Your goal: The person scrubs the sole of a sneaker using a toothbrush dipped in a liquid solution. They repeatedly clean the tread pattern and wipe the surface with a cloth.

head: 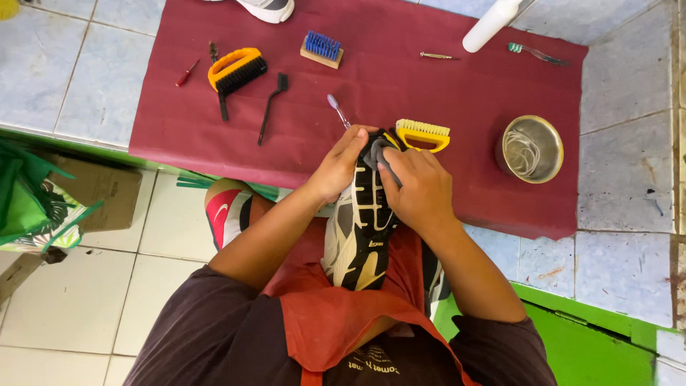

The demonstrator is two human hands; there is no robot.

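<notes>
Far to my left a green bag (28,207) slumps on the pale floor tiles beside a flat piece of cardboard (100,189). On the dark red mat (429,93) in front of me, going from the left, lie a small red-handled screwdriver (187,73), a black-bristled scrub brush with a yellow handle (236,69), a thin black detail brush (271,107), and a wooden block brush with blue bristles (321,48). A toothbrush with a pale purple head (338,111) points up from just beside my left hand (341,166), which is curled around the toe end of the sneaker (359,236), thumb and fingers clamped on its left edge. The shoe rests sole up across my lap over my red apron (336,322), its black and cream tread facing me, toe toward the mat. My right hand (420,189) is closed over a grey cloth (373,151), pressing it against the toe of the sole, fingers bunched down on it. Just beyond my knuckles sits a yellow brush with pale bristles (423,134). Farther right a thin metal pick (436,56) lies near a white bottle (489,25), then a green-headed toothbrush (537,52), and a steel bowl (530,149) holding coiled white laces.
</notes>
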